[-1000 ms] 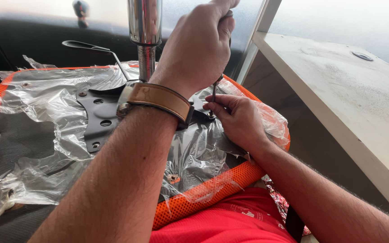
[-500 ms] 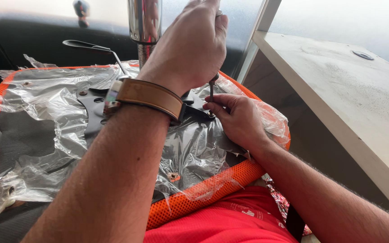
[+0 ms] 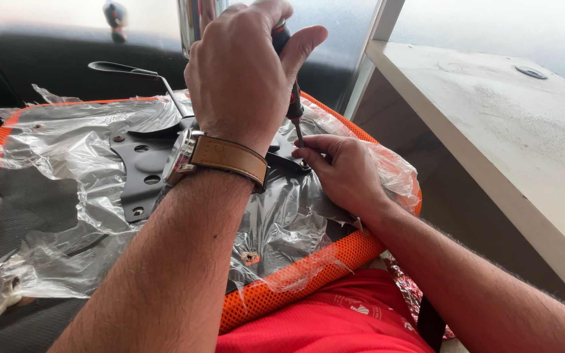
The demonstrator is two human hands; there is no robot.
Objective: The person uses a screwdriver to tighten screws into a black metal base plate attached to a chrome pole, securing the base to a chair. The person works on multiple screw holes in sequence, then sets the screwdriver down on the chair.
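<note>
Your left hand (image 3: pixel 243 72) fisted round screwdriver (image 3: pixel 290 98), held upright so tip meets black plate (image 3: pixel 140 173) on plastic-wrapped orange seat (image 3: pixel 308 271). Right hand (image 3: pixel 341 173) pinches near tip, prob. steadying screw; screw itself hidden.

I read this as an office or a plain furniture-assembly room. On the right stands a pale desk (image 3: pixel 492 131) with a round cable grommet (image 3: pixel 531 72) set in its top, the kind found at workstations. In front of me, near, lies an upturned office chair seat (image 3: pixel 308 274) edged in orange mesh, with its clear plastic wrapping (image 3: pixel 67 157) on, a black mounting plate (image 3: pixel 142 173) and a thin lever (image 3: pixel 132 70). At the far side runs a dark ledge (image 3: pixel 47 59) below a bright pane.
</note>
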